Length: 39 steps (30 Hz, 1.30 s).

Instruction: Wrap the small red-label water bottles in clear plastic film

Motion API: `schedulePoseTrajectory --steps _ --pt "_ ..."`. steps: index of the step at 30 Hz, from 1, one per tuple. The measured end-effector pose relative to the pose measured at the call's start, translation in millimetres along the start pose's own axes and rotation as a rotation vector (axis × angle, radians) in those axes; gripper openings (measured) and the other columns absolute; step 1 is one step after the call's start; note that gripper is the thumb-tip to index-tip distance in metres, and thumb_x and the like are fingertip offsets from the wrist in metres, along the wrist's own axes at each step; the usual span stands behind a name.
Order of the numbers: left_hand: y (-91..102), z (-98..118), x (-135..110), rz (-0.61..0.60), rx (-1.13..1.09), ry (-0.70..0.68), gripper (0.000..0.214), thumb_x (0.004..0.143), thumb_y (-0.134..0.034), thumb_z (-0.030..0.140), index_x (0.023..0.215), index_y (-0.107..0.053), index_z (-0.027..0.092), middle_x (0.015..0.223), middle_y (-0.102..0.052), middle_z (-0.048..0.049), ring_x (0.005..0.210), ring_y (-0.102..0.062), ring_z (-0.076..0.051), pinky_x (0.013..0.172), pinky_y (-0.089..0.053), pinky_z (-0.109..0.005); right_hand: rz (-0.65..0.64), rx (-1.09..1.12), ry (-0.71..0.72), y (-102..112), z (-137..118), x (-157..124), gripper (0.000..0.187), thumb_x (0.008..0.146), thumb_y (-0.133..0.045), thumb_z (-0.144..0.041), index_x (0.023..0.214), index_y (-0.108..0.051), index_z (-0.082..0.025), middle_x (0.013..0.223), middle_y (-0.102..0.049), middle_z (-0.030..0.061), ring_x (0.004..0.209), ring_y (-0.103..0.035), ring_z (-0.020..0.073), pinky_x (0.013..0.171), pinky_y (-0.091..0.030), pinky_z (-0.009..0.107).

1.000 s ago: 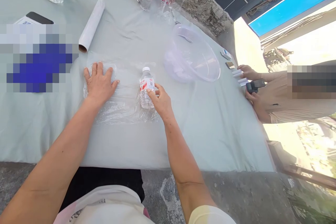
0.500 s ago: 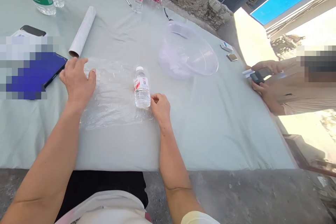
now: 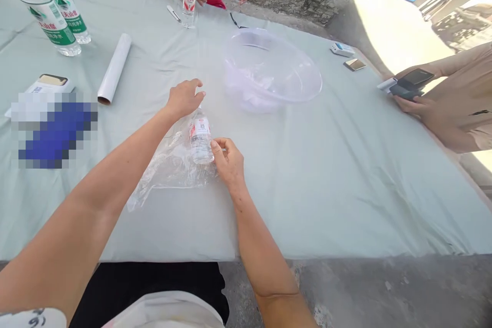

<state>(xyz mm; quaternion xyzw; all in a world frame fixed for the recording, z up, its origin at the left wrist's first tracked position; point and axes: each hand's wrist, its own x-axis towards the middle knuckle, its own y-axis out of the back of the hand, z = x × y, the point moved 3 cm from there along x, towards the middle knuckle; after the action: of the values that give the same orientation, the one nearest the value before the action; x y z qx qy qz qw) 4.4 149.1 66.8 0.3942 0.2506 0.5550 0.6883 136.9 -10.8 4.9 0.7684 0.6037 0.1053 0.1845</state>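
Observation:
A small clear water bottle (image 3: pixel 201 138) with a red and white label lies on a crumpled sheet of clear plastic film (image 3: pixel 169 169), its base towards me. My right hand (image 3: pixel 229 161) is closed, thumb and fingers pressed against the lower right side of the bottle. Over the bottle's cap end is my left hand (image 3: pixel 186 98), its fingers curled round the raised film. The film slants up from the table to this hand and covers part of the bottle. The cap is mostly hidden under the left hand.
A clear plastic basin (image 3: pixel 303 95) sits beyond my right hand. A white roll (image 3: pixel 115 69), two large bottles (image 3: pixel 57 28) and phones are at left. Across the table (image 3: pixel 346 189), a person's hands hold plastic near another bottle (image 3: pixel 189 0). At right a person holds a dark device (image 3: pixel 413 84).
My left hand has moved right from the film's left end to above the bottle's cap, and the film has folded over with it. My right hand has shifted slightly left against the bottle.

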Motion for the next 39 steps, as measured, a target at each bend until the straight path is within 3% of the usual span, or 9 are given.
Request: schedulePoseTrajectory --steps 4,7,10,12,17,26,31,33,39 --pt "-18.9 -16 18 -0.109 0.019 0.017 0.047 0.089 -0.047 0.049 0.121 -0.066 0.020 0.127 -0.068 -0.0094 0.122 -0.057 -0.029 0.108 -0.040 -0.045 0.027 -0.059 0.039 -4 -4 -4 0.048 0.082 -0.060 -0.061 0.113 -0.061 -0.024 0.117 -0.066 0.0036 0.066 -0.054 0.0127 0.076 -0.049 0.033" --pt "-8.1 -24 4 -0.002 -0.086 0.066 0.039 0.092 -0.042 0.048 0.107 -0.067 0.022 0.119 -0.070 -0.0062 0.112 -0.061 -0.023 0.099 -0.046 -0.039 0.032 -0.062 0.051 -6 -5 -6 0.048 0.081 -0.063 -0.058 0.116 -0.061 -0.025 0.121 -0.065 0.0048 0.066 -0.053 0.0128 0.077 -0.049 0.034" --pt "14.0 -21 -38 0.219 -0.132 0.050 0.035 0.096 -0.041 0.049 0.106 -0.060 0.021 0.113 -0.068 -0.0053 0.106 -0.059 -0.018 0.094 -0.047 -0.038 0.037 -0.029 0.066 -4 -5 -5 0.049 0.084 -0.060 -0.059 0.118 -0.061 -0.025 0.122 -0.065 0.0053 0.066 -0.053 0.0126 0.076 -0.050 0.033" --pt "23.0 -13 -78 0.225 -0.123 -0.038 0.036 0.094 -0.045 0.055 0.104 -0.056 0.022 0.111 -0.065 -0.0058 0.104 -0.060 -0.019 0.093 -0.049 -0.039 0.018 0.019 0.068 -2 -5 -4 0.048 0.089 -0.053 -0.061 0.118 -0.062 -0.024 0.120 -0.065 0.0055 0.068 -0.055 0.0130 0.076 -0.050 0.033" --pt "18.9 -5 -165 -0.001 0.024 -0.258 0.038 0.080 -0.066 0.057 0.097 -0.059 0.023 0.121 -0.065 -0.0099 0.117 -0.058 -0.029 0.101 -0.046 -0.047 0.016 0.078 0.129 -1 -4 -1 0.052 0.097 -0.035 -0.063 0.109 -0.065 -0.022 0.106 -0.070 0.0052 0.089 -0.063 0.0187 0.081 -0.049 0.032" --pt "39.6 -88 -157 0.342 -0.854 0.491 0.017 0.081 -0.066 0.033 0.074 -0.055 0.021 0.075 -0.066 0.0002 0.068 -0.068 -0.015 0.060 -0.056 -0.025 0.080 -0.047 0.160 0 2 0 0.052 0.095 -0.041 -0.065 0.110 -0.064 -0.021 0.109 -0.069 0.0060 0.072 -0.060 0.0145 0.075 -0.051 0.034" --pt "43.3 -119 -154 0.326 -1.022 0.684 0.017 0.080 -0.068 0.025 0.072 -0.054 0.020 0.071 -0.062 0.0001 0.063 -0.070 -0.016 0.049 -0.053 -0.023 0.314 -0.219 0.512 8 -26 -15 0.034 0.098 -0.046 -0.047 0.114 -0.062 -0.021 0.114 -0.068 0.0101 0.095 -0.063 0.0207 0.083 -0.053 0.038" --pt "43.9 -125 -153 0.306 -1.025 0.710 0.016 0.082 -0.067 0.023 0.073 -0.055 0.019 0.072 -0.063 -0.0006 0.063 -0.070 -0.016 0.049 -0.052 -0.023 0.203 -0.291 0.693 -6 -46 -25 0.033 0.101 -0.044 -0.042 0.119 -0.062 -0.021 0.119 -0.067 0.0110 0.112 -0.061 0.0228 0.097 -0.049 0.042" --pt "54.8 -134 -132 0.293 -0.923 0.704 0.016 0.086 -0.062 0.024 0.073 -0.055 0.017 0.069 -0.063 -0.0028 0.058 -0.069 -0.015 0.045 -0.048 -0.021 -0.531 -0.648 0.942 -87 -82 -69 0.079 0.076 -0.071 -0.067 0.138 -0.056 -0.020 0.148 -0.049 0.0184 0.132 -0.047 0.0365 0.103 -0.044 0.053"
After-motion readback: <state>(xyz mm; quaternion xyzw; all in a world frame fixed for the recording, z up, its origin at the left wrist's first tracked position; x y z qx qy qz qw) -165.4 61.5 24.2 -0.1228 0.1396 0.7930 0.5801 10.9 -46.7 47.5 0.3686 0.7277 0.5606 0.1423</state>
